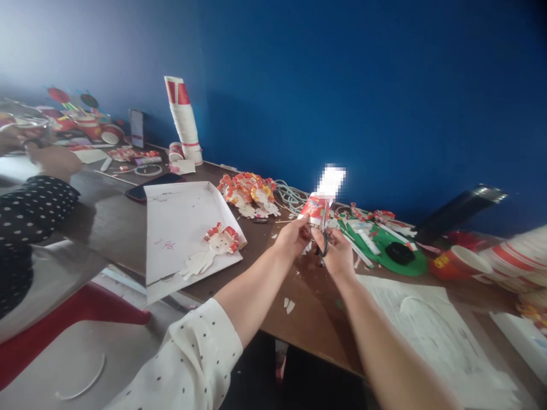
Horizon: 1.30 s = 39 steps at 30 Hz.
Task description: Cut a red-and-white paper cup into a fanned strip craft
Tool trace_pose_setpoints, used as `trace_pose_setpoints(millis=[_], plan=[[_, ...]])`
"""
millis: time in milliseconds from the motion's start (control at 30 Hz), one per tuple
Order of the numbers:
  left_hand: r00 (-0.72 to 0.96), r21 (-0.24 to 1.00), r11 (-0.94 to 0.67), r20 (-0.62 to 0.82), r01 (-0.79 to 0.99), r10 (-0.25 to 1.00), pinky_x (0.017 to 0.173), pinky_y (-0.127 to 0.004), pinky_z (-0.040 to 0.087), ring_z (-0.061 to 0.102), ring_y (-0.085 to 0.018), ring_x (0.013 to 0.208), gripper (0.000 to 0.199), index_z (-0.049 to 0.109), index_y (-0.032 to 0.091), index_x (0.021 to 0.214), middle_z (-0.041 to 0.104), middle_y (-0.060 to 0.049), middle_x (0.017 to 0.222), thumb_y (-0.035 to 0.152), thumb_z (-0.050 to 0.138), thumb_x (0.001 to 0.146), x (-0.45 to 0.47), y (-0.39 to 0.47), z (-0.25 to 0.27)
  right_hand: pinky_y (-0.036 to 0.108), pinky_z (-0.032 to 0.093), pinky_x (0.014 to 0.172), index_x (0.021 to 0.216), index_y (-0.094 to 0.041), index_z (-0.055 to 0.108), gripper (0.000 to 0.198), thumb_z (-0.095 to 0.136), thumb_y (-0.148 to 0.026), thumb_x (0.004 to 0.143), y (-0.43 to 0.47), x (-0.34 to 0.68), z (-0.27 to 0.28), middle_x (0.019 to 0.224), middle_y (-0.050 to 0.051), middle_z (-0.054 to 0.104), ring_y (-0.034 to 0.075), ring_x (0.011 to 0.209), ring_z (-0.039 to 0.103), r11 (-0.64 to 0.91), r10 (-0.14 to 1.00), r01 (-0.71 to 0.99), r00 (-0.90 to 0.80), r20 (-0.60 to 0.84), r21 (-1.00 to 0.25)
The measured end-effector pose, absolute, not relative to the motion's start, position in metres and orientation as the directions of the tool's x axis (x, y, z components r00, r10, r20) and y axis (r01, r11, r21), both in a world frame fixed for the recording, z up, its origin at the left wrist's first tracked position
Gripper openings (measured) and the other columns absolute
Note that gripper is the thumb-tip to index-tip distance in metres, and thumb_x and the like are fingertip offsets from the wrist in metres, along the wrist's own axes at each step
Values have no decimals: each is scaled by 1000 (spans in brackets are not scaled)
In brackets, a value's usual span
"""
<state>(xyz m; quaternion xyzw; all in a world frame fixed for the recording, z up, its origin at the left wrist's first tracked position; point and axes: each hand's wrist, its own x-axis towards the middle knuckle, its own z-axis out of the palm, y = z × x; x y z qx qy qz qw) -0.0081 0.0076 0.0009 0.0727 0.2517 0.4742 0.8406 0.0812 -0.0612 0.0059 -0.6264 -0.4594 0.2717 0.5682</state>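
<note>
Fingers of my left hand [293, 236] close around the lower left side of a red and white paper cup [314, 209], held up over the table. In my right hand [337, 250] is a pair of scissors [325, 242] with dark handles; the blades point up against the cup's right side. Whether they cut into it I cannot tell. Small white paper scraps [289, 306] lie on the table below. Left of my hands, a white box lid [171, 222] holds a paper lion-like figure [221, 239] with a red curled mane.
A pile of similar paper figures [250, 191] lies behind the lid. A tall stack of paper cups [183, 117] stands near the wall. To the right are a green round sheet [412, 265], a black cylinder [457, 210] and printed papers [427, 324]. Another person's sleeve [38, 208] shows at left.
</note>
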Motion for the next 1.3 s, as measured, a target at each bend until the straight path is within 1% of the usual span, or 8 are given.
trace_pose_setpoints(millis=[133,300,467,667,867,1033,1167,1300], plan=[[369,372,499,-368,-783,853,42,-17,36,42,-5,40,23,51,14,64,47,4,49,13,62,85,-9,9,3,26,41,49,74,-19,60,46,74,-62,63,-62,78,0,57,0,61,15,51,55,78,898,350,383,219,-933],[337,449,486,-372,-750,865,39,-19,33,41,-6,38,28,49,15,62,45,3,46,23,60,87,-13,9,6,25,38,49,78,-21,62,41,72,-59,68,-61,78,-16,58,-1,61,14,51,52,72,925,443,305,226,-894],[313,417,457,-368,-786,875,39,-18,30,36,-4,37,26,50,14,65,40,6,45,24,65,84,-12,10,6,24,37,49,84,-22,64,41,67,-61,72,-60,80,-27,59,-1,63,15,51,52,57,935,536,267,233,-842],[316,475,477,-381,-740,869,39,-17,30,37,-3,37,34,48,15,61,44,5,47,33,72,77,-7,8,2,24,37,52,83,-22,63,38,65,-59,74,-62,80,-25,62,-1,63,14,54,51,60,916,623,276,290,-780],[329,503,482,-365,-717,871,40,-18,30,40,-5,38,33,47,16,59,44,4,46,30,70,79,-6,3,4,24,36,52,86,-23,64,39,61,-60,76,-62,80,-24,63,0,64,15,56,53,54,896,651,303,324,-757],[337,544,481,-347,-687,875,40,-20,29,39,-6,37,35,46,17,59,44,4,45,32,70,79,-5,3,4,24,36,54,82,-23,62,33,63,-55,76,-63,79,-21,63,-1,63,15,57,53,27,893,643,329,308,-765],[361,541,498,-344,-678,867,39,-19,28,37,-5,36,36,46,17,58,44,5,46,34,71,78,-6,4,4,23,35,54,82,-24,61,30,65,-52,74,-65,78,-18,62,-3,62,14,57,51,7,898,636,336,284,-772],[363,533,495,-339,-686,868,41,-19,30,38,-5,37,37,45,17,57,44,5,44,34,70,79,-6,4,5,23,33,53,80,-24,60,29,64,-52,74,-65,78,-17,60,-3,60,14,55,49,8,895,660,330,300,-752]])
